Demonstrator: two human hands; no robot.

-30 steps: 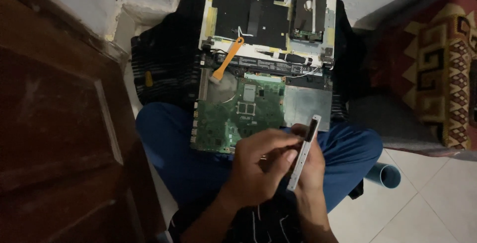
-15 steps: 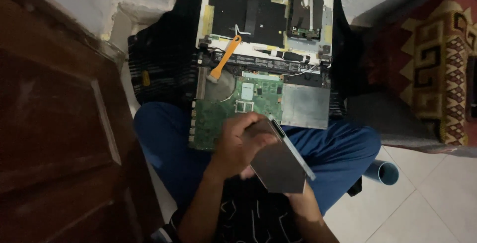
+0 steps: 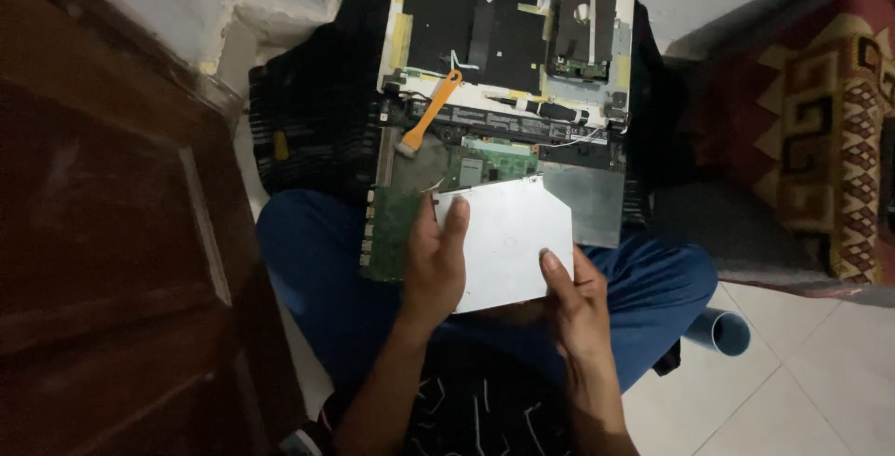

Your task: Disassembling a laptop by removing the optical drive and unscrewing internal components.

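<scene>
Hands — left, right — grip flat silver drive over laptop board.

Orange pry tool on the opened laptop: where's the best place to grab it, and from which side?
Probably the orange pry tool is best taken at mid-handle, from above and the left. It lies flat and diagonal on the opened laptop, its upper end towards parts and cables on the right. Both the left hand and right hand hold the grey flat drive.
</scene>
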